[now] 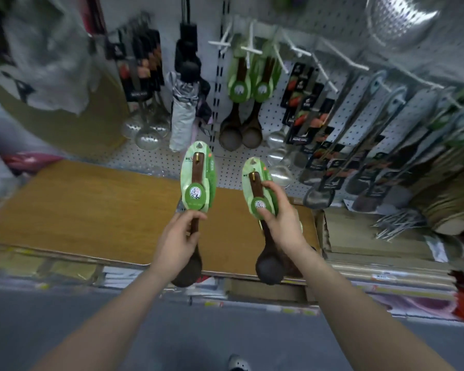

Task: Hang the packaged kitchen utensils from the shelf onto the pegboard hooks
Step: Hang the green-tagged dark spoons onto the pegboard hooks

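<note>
Both arms reach forward over the shelf (91, 204). The left hand (176, 242) grips one spoon (197, 180) upright by its handle; right hand (281, 218) fingers (269, 212) pinch another spoon (257, 188).

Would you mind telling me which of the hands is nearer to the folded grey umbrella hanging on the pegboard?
Left. The left hand is below the umbrella, slightly to its right, holding a packaged spoon. The right hand is farther right, holding another packaged spoon.

L hand (178, 238) & R hand (280, 218): both arms extended fwd, each grip closed, fingers curled.
</note>
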Motion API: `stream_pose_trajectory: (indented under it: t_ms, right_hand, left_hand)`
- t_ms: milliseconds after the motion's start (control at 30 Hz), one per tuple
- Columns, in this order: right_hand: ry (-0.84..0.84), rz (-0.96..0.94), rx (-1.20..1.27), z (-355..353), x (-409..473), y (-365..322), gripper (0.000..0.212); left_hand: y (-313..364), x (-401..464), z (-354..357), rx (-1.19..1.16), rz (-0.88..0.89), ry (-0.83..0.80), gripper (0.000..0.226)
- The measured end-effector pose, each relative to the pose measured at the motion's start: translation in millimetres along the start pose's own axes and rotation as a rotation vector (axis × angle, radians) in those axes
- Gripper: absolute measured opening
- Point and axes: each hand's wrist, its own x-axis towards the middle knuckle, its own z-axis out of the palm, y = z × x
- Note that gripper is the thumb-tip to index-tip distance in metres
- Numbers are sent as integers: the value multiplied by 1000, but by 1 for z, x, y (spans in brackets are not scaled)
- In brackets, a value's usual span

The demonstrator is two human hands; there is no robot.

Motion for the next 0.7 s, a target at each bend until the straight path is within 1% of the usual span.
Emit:
stream_pose_trajectory:
  t_ms: [100, 200, 400, 567, 700]
  right_hand:
    - [31, -36, 65, -12, 8, -23, 61]
    - [53, -82, 78, -21, 18, -43, 63]
    - [52, -176, 131, -33, 50, -76, 66]
    - [142, -169, 184, -47, 78, -78, 66]
    - [149, -152, 229, -58, 93, -73, 68]
  left_hand:
    - [14, 11, -16, -13, 25, 26, 51]
    - [27, 18, -29, -7, 62, 48, 49]
    - [44, 35, -39, 22, 139, 51, 48]
    - [54, 53, -38, 50, 176, 60, 44]
    - [59, 68, -34, 53, 174, 80, 45]
